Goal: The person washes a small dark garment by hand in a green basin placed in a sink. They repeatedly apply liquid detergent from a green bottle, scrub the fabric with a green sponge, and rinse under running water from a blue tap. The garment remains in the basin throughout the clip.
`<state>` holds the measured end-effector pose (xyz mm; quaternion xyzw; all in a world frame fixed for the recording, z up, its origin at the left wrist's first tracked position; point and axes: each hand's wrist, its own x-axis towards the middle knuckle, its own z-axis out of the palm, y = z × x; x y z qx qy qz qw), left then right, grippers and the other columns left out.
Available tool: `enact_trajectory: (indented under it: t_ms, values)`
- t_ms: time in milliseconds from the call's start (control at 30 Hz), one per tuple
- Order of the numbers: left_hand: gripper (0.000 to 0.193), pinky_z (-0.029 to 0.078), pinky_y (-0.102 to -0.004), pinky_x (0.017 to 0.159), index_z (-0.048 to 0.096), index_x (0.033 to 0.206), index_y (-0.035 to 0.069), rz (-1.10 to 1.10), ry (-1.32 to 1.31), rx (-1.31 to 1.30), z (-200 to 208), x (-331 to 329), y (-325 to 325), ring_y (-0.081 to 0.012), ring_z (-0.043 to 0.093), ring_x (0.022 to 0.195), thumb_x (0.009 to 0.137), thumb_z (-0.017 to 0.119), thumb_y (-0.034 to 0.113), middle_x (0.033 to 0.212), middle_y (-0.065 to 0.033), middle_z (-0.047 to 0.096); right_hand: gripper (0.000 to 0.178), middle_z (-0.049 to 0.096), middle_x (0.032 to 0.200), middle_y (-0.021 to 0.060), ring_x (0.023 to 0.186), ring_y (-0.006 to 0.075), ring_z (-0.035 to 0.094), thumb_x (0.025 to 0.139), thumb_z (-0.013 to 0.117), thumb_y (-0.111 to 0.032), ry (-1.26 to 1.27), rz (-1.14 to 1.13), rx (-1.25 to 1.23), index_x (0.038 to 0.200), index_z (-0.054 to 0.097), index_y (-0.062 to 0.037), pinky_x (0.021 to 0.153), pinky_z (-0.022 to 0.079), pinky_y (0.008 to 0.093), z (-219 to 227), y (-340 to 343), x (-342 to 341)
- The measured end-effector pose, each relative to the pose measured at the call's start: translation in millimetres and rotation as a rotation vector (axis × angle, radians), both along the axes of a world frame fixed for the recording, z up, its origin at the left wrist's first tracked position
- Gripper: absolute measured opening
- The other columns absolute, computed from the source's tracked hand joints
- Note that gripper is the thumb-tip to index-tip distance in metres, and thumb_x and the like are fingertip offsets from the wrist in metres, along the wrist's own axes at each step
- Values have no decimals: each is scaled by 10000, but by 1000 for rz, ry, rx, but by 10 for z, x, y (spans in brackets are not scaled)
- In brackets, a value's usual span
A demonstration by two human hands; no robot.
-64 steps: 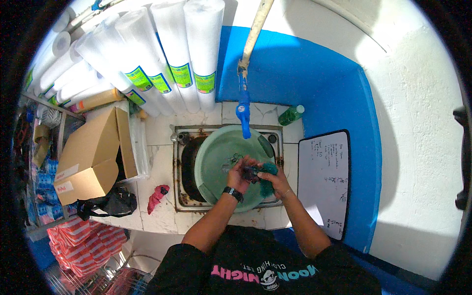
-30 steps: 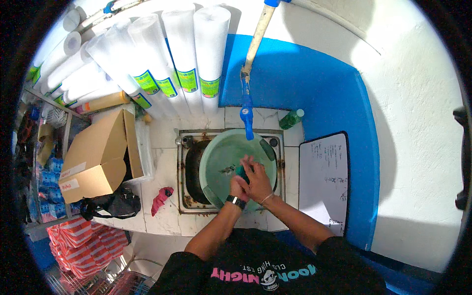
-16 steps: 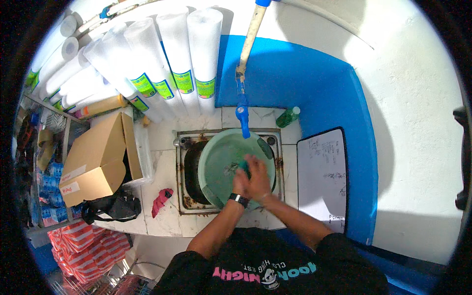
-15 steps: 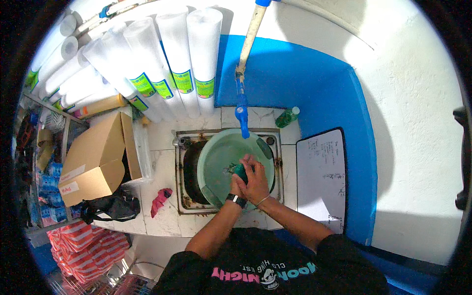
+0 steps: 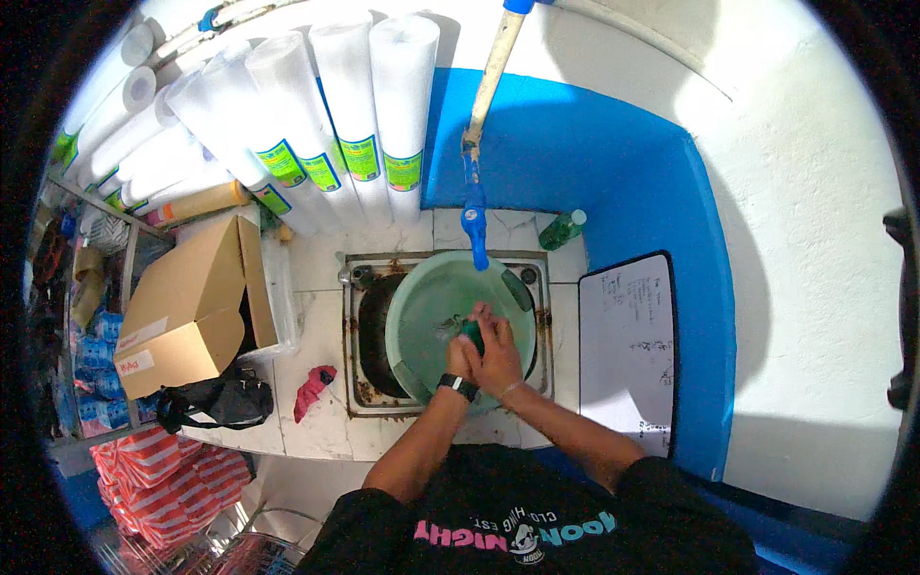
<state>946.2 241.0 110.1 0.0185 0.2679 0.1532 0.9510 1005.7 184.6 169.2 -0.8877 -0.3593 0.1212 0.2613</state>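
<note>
A pale green basin (image 5: 407, 305) with water in it sits over the rusty-edged sink (image 5: 364, 407). Inside its rim, my left hand (image 5: 461, 358) and my right hand (image 5: 498, 359) are pressed together around a dark green object (image 5: 473, 333). Its kind is mostly hidden by my fingers. Ripples or a splash show in the water just left of it. My right fingers lie over the object's far side, while the left hand closes on it from the near left. The blue tap (image 5: 475, 225) hangs above the basin's far rim.
A green bottle (image 5: 563, 230) stands behind the basin at right, with a whiteboard (image 5: 623, 355) lying beyond the sink. Left of the sink are a pink cloth (image 5: 313, 393), an open cardboard box (image 5: 187, 297) and a black bag (image 5: 220, 401). White foam rolls (image 5: 402, 96) lean behind.
Both hands stay together on the dark green object, shifting slightly within the basin. The splash beside them has changed shape.
</note>
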Motion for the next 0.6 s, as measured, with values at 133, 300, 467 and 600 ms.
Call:
enact_trajectory:
  t_ms: [133,300,467,600]
  values:
    - [387,428,-391,1041,522,1337,78,-73,90,74,-12,22,3,-236,547,1218,1048,365,282,1327,-79,572,570,488,1319,288,1208,466,516,949,571,-471,77,-5,53,1355,515,-74,943,499,499,-163,-19,78]
    - [405,446,-403,1020,512,1345,84,-14,94,167,148,70,-37,-252,559,1191,1056,363,325,1309,-83,591,460,543,1150,226,1032,423,578,945,603,-395,-88,-235,18,1248,573,-49,840,510,487,-447,126,262]
    - [484,433,-417,1046,465,1413,96,68,42,63,356,0,114,-269,529,1237,1054,397,413,1387,-89,541,531,499,1285,262,1184,454,510,958,561,-437,-21,-158,-59,1341,526,-70,946,479,503,-181,139,11]
    - [485,419,-400,1062,500,1390,102,-4,-36,84,346,-7,201,-247,507,1267,1044,431,434,1382,-86,541,527,512,1325,259,1247,452,480,971,546,-420,169,-30,99,1363,512,-70,1016,438,500,40,79,19]
